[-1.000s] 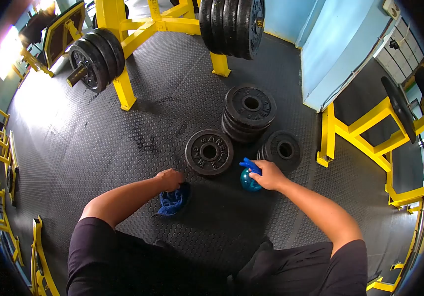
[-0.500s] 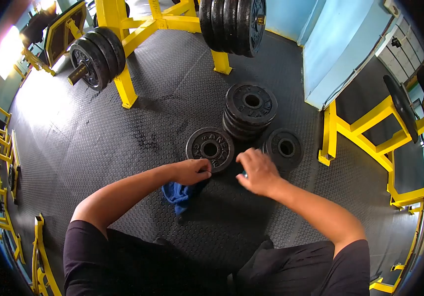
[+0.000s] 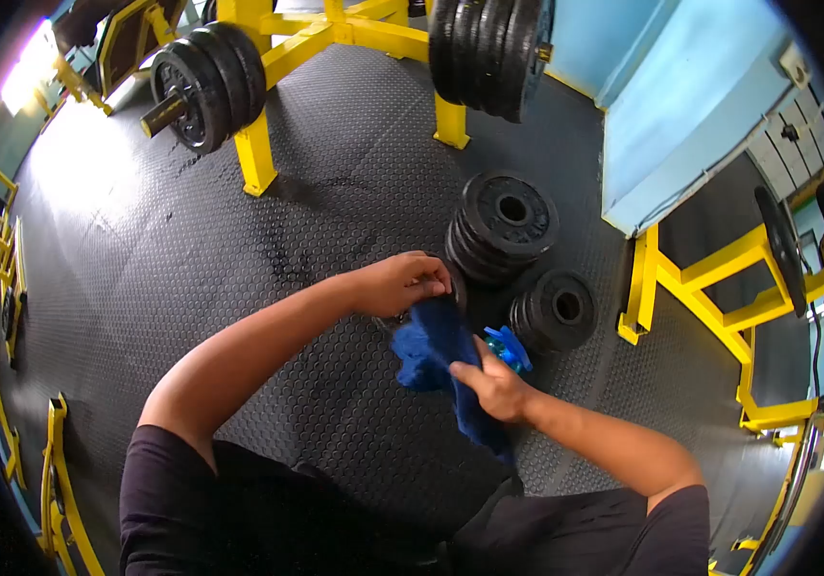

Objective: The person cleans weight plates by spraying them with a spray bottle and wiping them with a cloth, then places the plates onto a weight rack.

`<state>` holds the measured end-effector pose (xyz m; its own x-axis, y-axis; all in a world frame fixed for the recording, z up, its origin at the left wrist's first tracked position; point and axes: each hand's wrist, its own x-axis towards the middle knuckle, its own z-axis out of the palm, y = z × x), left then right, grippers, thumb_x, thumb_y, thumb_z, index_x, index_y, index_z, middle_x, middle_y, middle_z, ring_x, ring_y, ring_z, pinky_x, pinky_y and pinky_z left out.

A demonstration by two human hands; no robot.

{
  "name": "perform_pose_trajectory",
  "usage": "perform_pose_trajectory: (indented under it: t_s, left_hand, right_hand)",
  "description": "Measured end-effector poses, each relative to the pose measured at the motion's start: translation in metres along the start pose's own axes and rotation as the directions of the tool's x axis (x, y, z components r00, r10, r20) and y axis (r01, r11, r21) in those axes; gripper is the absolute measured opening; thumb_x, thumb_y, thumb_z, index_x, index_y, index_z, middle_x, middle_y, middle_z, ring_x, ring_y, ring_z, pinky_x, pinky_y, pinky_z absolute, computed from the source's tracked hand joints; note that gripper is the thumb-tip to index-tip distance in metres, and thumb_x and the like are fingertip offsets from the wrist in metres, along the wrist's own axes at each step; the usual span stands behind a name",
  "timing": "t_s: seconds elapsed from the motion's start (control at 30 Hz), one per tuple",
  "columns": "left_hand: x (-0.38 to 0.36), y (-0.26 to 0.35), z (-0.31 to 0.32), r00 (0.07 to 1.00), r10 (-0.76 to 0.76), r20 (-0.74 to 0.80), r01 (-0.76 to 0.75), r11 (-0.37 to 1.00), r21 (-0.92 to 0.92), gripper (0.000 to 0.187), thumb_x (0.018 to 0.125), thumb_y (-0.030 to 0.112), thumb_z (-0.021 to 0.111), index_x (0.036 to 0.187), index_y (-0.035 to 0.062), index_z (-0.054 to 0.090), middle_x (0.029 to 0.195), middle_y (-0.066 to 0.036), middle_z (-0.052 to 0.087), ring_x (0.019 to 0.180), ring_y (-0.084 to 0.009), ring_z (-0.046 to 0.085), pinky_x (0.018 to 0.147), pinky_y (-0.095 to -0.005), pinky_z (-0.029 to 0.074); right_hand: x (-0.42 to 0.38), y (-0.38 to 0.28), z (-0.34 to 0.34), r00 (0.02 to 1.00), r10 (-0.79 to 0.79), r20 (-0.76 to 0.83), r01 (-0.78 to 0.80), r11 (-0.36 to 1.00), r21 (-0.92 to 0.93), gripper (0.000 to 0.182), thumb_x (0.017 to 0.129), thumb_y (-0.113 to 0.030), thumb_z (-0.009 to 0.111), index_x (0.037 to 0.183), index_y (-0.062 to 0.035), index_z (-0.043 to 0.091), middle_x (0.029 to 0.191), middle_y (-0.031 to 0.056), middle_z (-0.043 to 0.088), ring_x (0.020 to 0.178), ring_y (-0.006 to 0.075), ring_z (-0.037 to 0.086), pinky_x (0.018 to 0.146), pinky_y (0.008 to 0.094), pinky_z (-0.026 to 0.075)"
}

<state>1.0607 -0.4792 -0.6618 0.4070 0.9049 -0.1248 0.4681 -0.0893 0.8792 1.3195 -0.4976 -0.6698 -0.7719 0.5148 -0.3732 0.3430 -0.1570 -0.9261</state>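
Both hands hold one blue cloth [image 3: 441,355] above the rubber floor [image 3: 239,259]. The left hand [image 3: 402,283] has its fingers curled shut on the cloth's upper edge, and the right hand [image 3: 489,384] pinches the cloth lower down, fingers closed around the fabric, so the cloth hangs stretched between the two hands with a tail falling below the right wrist. Directly behind the cloth and the left hand lies one flat weight plate [image 3: 455,288], mostly hidden, only a dark sliver of its rim showing. One blue spray bottle [image 3: 508,348] stands on the floor just beside the right hand, on its far side, untouched by either hand.

Two stacks of black plates sit on the floor beyond the hands: a taller stack [image 3: 503,226] further off and a lower stack [image 3: 556,309] near the spray bottle; how many plates each stack holds cannot be counted exactly. On the yellow rack [image 3: 258,154] at the top, two loaded pegs are visible: one group of about three plates [image 3: 205,82] on the left and one group of about four plates [image 3: 489,53] on the right. A second yellow frame [image 3: 719,317] stands at the right edge beside a pale blue wall [image 3: 680,115]
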Motion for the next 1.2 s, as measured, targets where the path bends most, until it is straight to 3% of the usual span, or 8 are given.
perform_pose_trajectory:
  t_s: [0.23, 0.33, 0.4, 0.5, 0.8, 0.97, 1.1, 1.2]
  left_hand:
    - [0.011, -0.119, -0.008, 0.923, -0.346, -0.168, 0.383, 0.865, 0.324, 0.035, 0.093, 0.021, 0.056, 0.123, 0.0038, 0.058, 0.118, -0.024, 0.062, 0.114, -0.0391, 0.058, 0.096, -0.0458, 0.046]
    - [0.016, -0.137, -0.008, 0.864, -0.496, -0.085, 0.490, 0.791, 0.366, 0.037, 0.091, 0.018, 0.055, 0.124, 0.0032, 0.060, 0.119, -0.026, 0.062, 0.115, -0.0396, 0.058, 0.096, -0.0462, 0.047]
    - [0.018, -0.137, -0.012, 0.843, -0.536, -0.039, 0.510, 0.774, 0.375, 0.037, 0.089, 0.016, 0.055, 0.123, 0.0025, 0.061, 0.118, -0.026, 0.063, 0.115, -0.0391, 0.059, 0.095, -0.0457, 0.047]
    - [0.023, -0.135, -0.017, 0.829, -0.558, 0.038, 0.476, 0.740, 0.475, 0.036, 0.085, 0.011, 0.054, 0.118, 0.0015, 0.064, 0.114, -0.026, 0.065, 0.111, -0.0388, 0.061, 0.093, -0.0450, 0.049]
    - [-0.002, -0.174, -0.007, 0.918, -0.362, -0.161, 0.374, 0.926, 0.049, 0.045, 0.079, 0.010, 0.053, 0.122, 0.0043, 0.065, 0.116, -0.022, 0.065, 0.109, -0.0358, 0.063, 0.094, -0.0424, 0.050]
    - [-0.003, -0.151, -0.020, 0.900, -0.420, -0.120, 0.436, 0.883, 0.176, 0.037, 0.092, 0.021, 0.046, 0.116, 0.0025, 0.067, 0.105, -0.025, 0.067, 0.103, -0.0397, 0.063, 0.089, -0.0438, 0.050]
    - [-0.009, -0.150, -0.035, 0.919, -0.389, -0.062, 0.394, 0.906, 0.153, 0.043, 0.095, 0.027, 0.041, 0.115, -0.0011, 0.067, 0.106, -0.025, 0.068, 0.100, -0.0384, 0.065, 0.090, -0.0428, 0.050]
    - [-0.002, -0.189, -0.026, 0.887, -0.458, -0.054, 0.440, 0.876, -0.200, 0.049, 0.094, 0.024, 0.036, 0.124, -0.0072, 0.060, 0.113, -0.022, 0.067, 0.105, -0.0332, 0.064, 0.094, -0.0416, 0.049]
  right_hand:
    - [-0.007, 0.038, 0.006, 0.947, 0.306, -0.098, -0.209, 0.818, 0.536, 0.036, 0.095, -0.017, 0.046, 0.121, 0.0039, 0.058, 0.121, 0.0137, 0.062, 0.116, 0.0229, 0.058, 0.101, 0.0370, 0.045]
    - [-0.009, 0.013, 0.026, 0.870, 0.243, -0.430, -0.073, 0.924, 0.376, 0.037, 0.095, -0.020, 0.045, 0.120, 0.0033, 0.059, 0.116, 0.0139, 0.065, 0.116, 0.0240, 0.058, 0.102, 0.0362, 0.043]
    - [0.009, -0.006, 0.041, 0.890, 0.063, -0.451, -0.168, 0.966, -0.198, 0.036, 0.098, -0.026, 0.041, 0.106, 0.0004, 0.064, 0.110, 0.0202, 0.065, 0.108, 0.0323, 0.058, 0.096, 0.0419, 0.041]
    - [0.066, 0.054, 0.044, 0.955, -0.050, -0.292, -0.220, 0.537, -0.814, 0.043, 0.098, -0.033, 0.039, 0.098, 0.0009, 0.065, 0.105, 0.0254, 0.064, 0.098, 0.0435, 0.058, 0.093, 0.0510, 0.038]
    - [0.166, 0.100, 0.046, 0.783, -0.305, -0.542, -0.413, 0.397, -0.820, 0.053, 0.095, -0.043, 0.043, 0.101, 0.0052, 0.064, 0.105, 0.0292, 0.063, 0.104, 0.0440, 0.058, 0.102, 0.0556, 0.035]
    - [0.214, 0.096, 0.037, 0.708, -0.579, -0.404, -0.214, 0.370, -0.904, 0.047, 0.094, -0.040, 0.046, 0.096, 0.0039, 0.065, 0.098, 0.0275, 0.065, 0.098, 0.0432, 0.059, 0.097, 0.0549, 0.038]
    - [0.214, 0.071, 0.057, 0.895, -0.238, -0.378, -0.193, 0.557, -0.808, 0.043, 0.092, -0.037, 0.048, 0.091, 0.0033, 0.065, 0.094, 0.0267, 0.064, 0.094, 0.0430, 0.059, 0.091, 0.0537, 0.040]
    - [0.210, 0.088, 0.067, 0.801, -0.558, -0.218, 0.083, 0.464, -0.882, 0.035, 0.089, -0.030, 0.052, 0.083, 0.0025, 0.062, 0.082, 0.0230, 0.060, 0.085, 0.0423, 0.058, 0.086, 0.0525, 0.042]
